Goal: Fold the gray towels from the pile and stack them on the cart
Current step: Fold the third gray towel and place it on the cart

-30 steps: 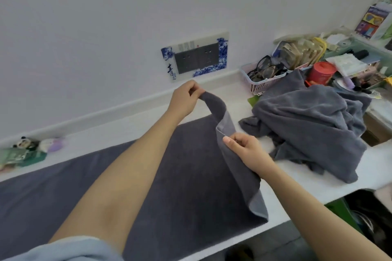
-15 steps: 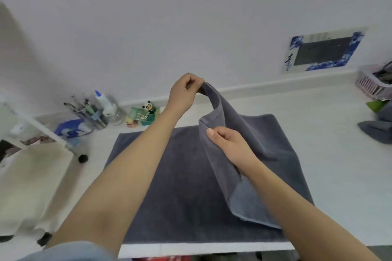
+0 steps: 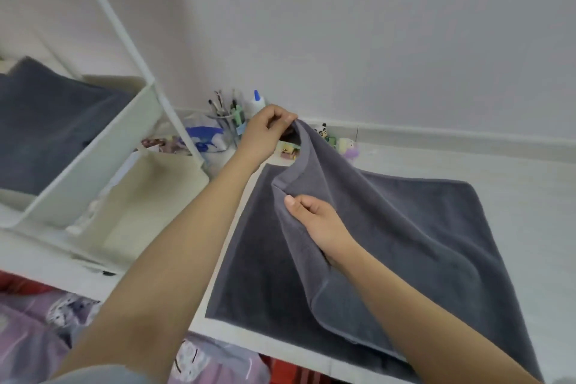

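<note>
While the dark gray terry towel lies spread on the white tabletop, its edge is lifted for a fold across the half lying flat; I judge this the first fold of the piece. The left hand pinches the far corner, raised above the table, forearm reaching forward. Nearer the body and lower, the right hand pinches the same edge, thumb on top. Next, both hands should carry the edge over to the opposite side and align the corners. Left of the left hand, the white wire cart already holds a folded gray towel.
</note>
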Motion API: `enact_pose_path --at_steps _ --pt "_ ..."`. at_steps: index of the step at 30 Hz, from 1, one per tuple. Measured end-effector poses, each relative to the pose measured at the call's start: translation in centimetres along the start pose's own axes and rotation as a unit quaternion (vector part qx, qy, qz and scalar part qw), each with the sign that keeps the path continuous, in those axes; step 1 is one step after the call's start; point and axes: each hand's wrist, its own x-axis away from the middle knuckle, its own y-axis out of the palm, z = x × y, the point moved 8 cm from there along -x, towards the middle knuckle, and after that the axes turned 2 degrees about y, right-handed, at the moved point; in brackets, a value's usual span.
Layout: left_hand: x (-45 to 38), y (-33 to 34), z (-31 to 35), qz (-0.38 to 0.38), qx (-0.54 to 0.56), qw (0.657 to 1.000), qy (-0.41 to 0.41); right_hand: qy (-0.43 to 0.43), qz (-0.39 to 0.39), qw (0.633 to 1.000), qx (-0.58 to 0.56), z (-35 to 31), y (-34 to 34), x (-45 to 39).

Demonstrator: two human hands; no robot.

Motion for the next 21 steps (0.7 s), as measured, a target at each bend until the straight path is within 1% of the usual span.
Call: enact_pose_path --at_steps 2,4,6,8,9,12,14,15,18,21 --pt "-0.2 -1.2 -3.7 -0.009 -0.016 0.999 -0.04 0.048 0.005 0.998 0.026 2.3 1.5 -1.7" --pt "-0.3 -1.7 -8.3 -0.03 -0.066 0.994 -0.087 0.09 -0.002 0.993 0.076 5.1 3.0 -3.4" --pt "0.3 -1.1 -11.8 -0.071 -0.114 0.984 -0.12 0.11 -0.017 0.981 0.159 7.2 3.7 -4.2" --pt "0.4 -0.7 -14.5 -0.093 -0.126 0.978 -0.136 0.12 -0.023 0.968 0.219 8.9 4.7 -5.1" --pt "0.3 -0.7 -15.3 -0.092 -0.125 0.978 -0.138 0.119 -0.021 0.965 0.231 9.4 5.1 -5.5" --pt "-0.8 -1.2 -15.2 -0.053 -0.102 0.986 -0.117 0.09 -0.023 0.968 0.235 9.4 6.6 -6.0" --pt "-1.2 -1.2 -15.1 -0.05 -0.098 0.989 -0.102 0.09 -0.036 0.97 0.224 9.7 7.7 -6.5" --pt "-1.2 -0.9 -15.5 -0.06 -0.098 0.988 -0.105 0.099 -0.04 0.969 0.224 10.2 8.1 -6.7" --pt "0.4 0.1 -18.9 -0.112 -0.09 0.977 -0.16 0.149 -0.055 0.959 0.235 12.7 9.1 -6.9" --pt "2.3 0.4 -21.1 -0.146 -0.069 0.968 -0.192 0.186 -0.05 0.951 0.242 14.5 9.4 -6.8"
